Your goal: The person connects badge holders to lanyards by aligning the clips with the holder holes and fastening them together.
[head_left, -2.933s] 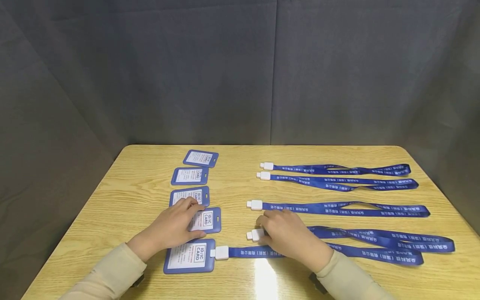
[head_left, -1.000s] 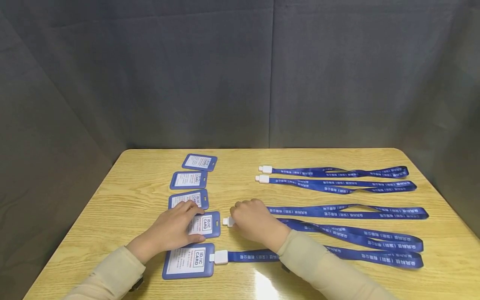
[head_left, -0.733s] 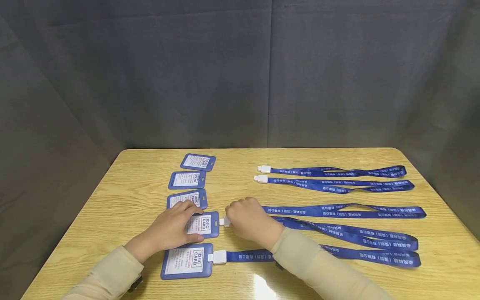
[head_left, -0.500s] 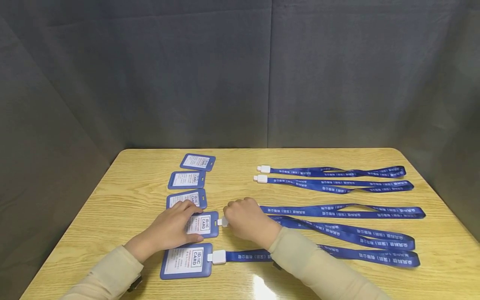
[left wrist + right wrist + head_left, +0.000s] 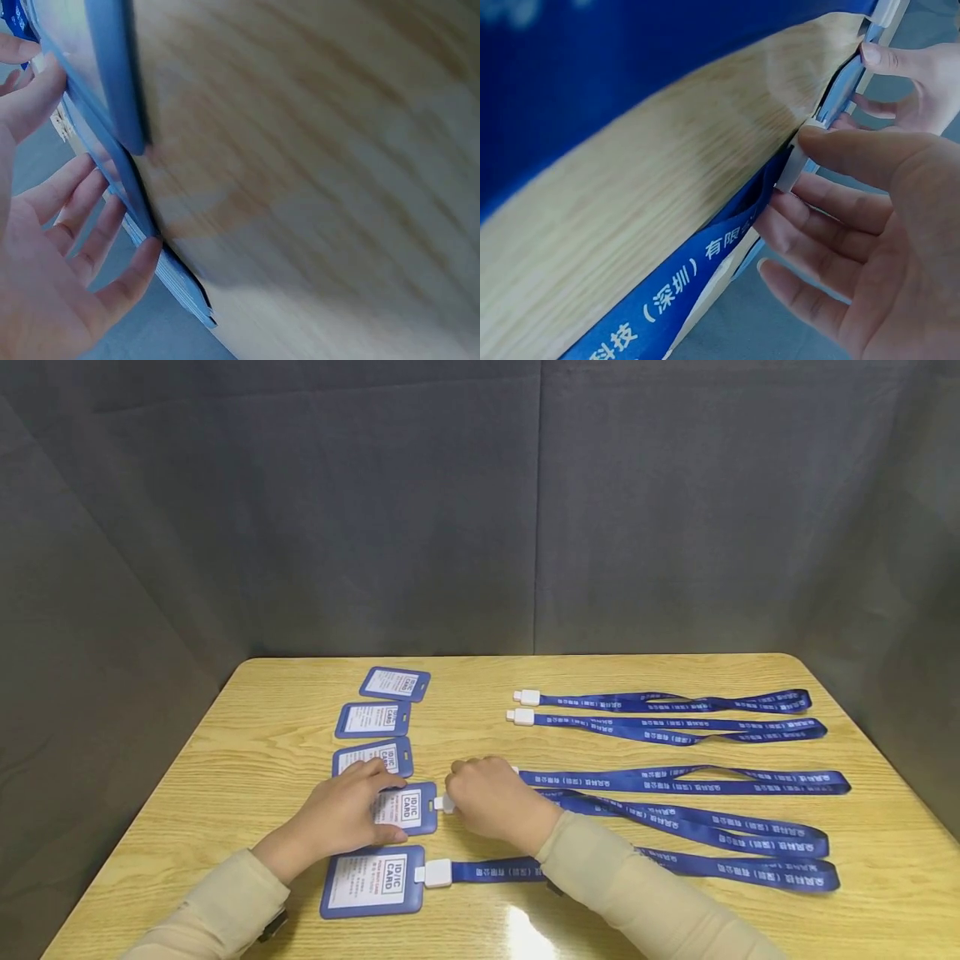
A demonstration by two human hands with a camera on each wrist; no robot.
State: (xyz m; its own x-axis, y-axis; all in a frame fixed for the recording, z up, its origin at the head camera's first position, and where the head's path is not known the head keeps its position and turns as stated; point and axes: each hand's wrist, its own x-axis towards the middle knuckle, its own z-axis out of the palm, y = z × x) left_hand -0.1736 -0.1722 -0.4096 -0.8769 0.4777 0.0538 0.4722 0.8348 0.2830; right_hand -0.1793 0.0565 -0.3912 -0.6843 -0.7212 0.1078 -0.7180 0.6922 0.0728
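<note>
A blue ID card holder (image 5: 408, 808) lies flat, its slotted end facing right. My left hand (image 5: 337, 818) holds it across its width, thumb along the near edge and fingertips over the far edge. Between thumb and fingers, my right hand (image 5: 491, 802) pinches the white clip (image 5: 793, 171) of a blue lanyard (image 5: 750, 835). The clip's narrow tip (image 5: 439, 804) meets the holder's slotted end; most of the clip is behind my right fingers in the head view. In the right wrist view the strap (image 5: 682, 277) trails from the clip.
Nearest me, another card holder (image 5: 371, 882) has a lanyard clip (image 5: 437, 873) at its slot. Beyond my left hand lie three more holders (image 5: 372, 718). Three lanyards (image 5: 675, 781) stretch across the far right of the wooden table (image 5: 262, 735). Dark curtains (image 5: 375, 527) stand behind.
My right hand has carried the lanyard leftward, bringing its clip from well apart to the holder's slotted end. My left hand has stayed on the holder. The last half second shows hardly any movement.
</note>
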